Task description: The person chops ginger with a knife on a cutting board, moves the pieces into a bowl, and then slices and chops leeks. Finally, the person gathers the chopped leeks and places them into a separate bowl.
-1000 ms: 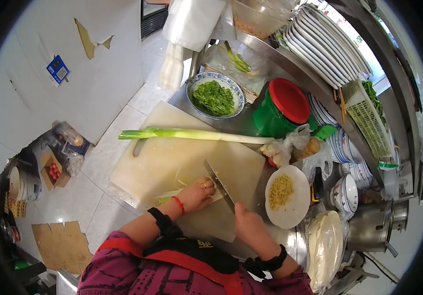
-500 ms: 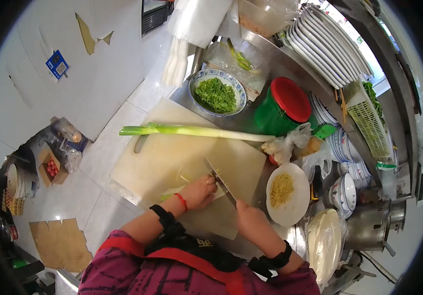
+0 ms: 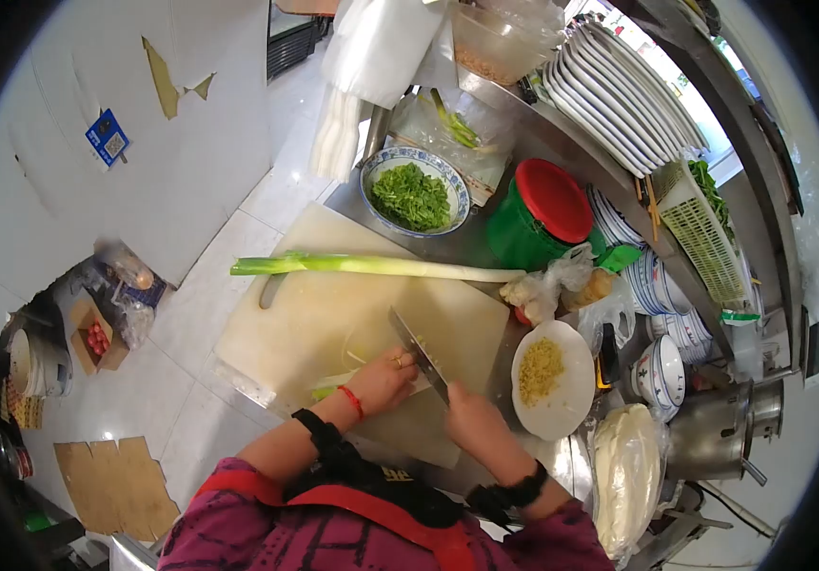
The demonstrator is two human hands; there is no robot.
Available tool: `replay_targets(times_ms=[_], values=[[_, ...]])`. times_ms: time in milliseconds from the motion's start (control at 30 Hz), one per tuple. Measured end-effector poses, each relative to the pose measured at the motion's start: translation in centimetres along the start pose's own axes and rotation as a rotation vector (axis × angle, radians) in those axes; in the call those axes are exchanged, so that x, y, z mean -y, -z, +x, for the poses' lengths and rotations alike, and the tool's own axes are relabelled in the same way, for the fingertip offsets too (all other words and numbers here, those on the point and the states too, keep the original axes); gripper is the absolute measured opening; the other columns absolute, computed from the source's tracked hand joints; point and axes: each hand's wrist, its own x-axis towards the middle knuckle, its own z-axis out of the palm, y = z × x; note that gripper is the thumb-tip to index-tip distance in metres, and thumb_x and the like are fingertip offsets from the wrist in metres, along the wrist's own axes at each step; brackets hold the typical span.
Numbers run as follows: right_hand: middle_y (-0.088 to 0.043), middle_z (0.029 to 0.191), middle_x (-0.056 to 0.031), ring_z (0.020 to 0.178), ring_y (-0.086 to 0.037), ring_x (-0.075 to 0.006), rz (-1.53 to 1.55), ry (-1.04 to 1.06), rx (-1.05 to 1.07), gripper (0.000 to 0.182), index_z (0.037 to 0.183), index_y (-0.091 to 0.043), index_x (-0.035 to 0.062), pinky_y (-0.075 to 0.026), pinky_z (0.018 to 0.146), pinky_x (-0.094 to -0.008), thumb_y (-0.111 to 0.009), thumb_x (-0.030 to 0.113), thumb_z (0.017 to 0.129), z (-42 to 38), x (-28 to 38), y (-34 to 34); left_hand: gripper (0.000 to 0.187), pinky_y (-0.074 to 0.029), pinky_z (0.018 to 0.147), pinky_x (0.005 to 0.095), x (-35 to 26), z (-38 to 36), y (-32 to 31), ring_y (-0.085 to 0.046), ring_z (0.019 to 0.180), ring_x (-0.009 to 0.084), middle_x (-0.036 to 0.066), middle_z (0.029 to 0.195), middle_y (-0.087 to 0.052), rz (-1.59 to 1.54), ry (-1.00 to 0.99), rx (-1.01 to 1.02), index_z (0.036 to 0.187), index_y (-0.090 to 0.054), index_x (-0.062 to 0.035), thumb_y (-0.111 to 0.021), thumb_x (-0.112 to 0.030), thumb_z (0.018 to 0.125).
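Head view: left hand (image 3: 383,379) pressed down, fingers curled, on a split leek piece (image 3: 335,384) near the near edge of the white cutting board (image 3: 305,305). Right hand (image 3: 471,421) clenched round the handle of a cleaver (image 3: 417,350), blade upright just right of the left knuckles. Whole leek (image 3: 376,267) lying across the board's far side. Plate of minced ginger (image 3: 543,373) to the right

No text I can read, blue sticker (image 3: 107,139) on the white wall (image 3: 190,162) too small, apron (image 3: 371,504) lettering blurred
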Motion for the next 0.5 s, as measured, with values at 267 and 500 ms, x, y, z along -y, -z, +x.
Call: replay_targets(times_ms=[267,500], values=[[-0.056,0.069,-0.0276,0.068,-0.056,-0.0456,-0.008,0.000,0.001,0.015,0.090,-0.041,-0.0024,-0.044,0.060,-0.0521,-0.049,0.007,0.081,0.8,-0.5,-2.2,0.019,-0.043,0.078,0.0389,-0.5,-0.7,-0.6,-0.050,0.091,0.0304,0.010,0.086,-0.051,0.056,0.063,-0.030,0.083,-0.054,-0.0059,-0.063,-0.014,0.069],[-0.056,0.074,-0.0289,0.071,-0.055,-0.0464,0.108,0.060,-0.114,0.018,0.093,-0.041,-0.0019,-0.043,0.063,-0.0515,-0.050,0.010,0.082,-0.7,-1.1,-1.0,0.035,-0.039,0.088,0.0413,-2.2,-0.9,-0.1,-0.048,0.102,0.0299,0.010,0.099,-0.051,0.201,0.126,-0.020,0.090,-0.053,-0.0091,-0.069,-0.026,0.064]])
